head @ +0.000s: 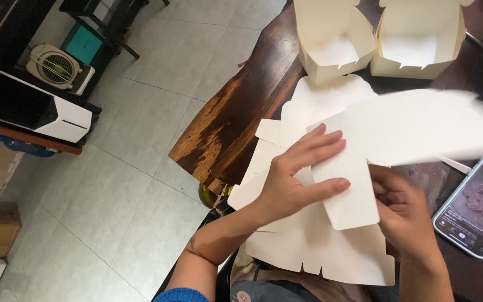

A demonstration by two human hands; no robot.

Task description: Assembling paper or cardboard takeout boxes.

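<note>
We've got both hands, left hand (286, 187) and right hand (406, 215), gripping a flat white carton blank (415, 131), folded boxes (336, 42) beyond our fingers (322, 146).

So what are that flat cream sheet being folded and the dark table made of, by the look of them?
The flat cream die-cut sheet looks like thin matte paperboard: it bends in both hands and has cut tabs, like the folded cream boxes behind. The dark brown table seems to be varnished wood, with streaked grain, a sheen and an uneven raw edge.

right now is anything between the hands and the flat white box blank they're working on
Nothing visible is. The left hand lies with fingers spread on the unfolded cardboard blank, and the right hand grips it from beneath at the lower right. The stack of flat blanks lies under it and the phone sits off to the right.
</note>
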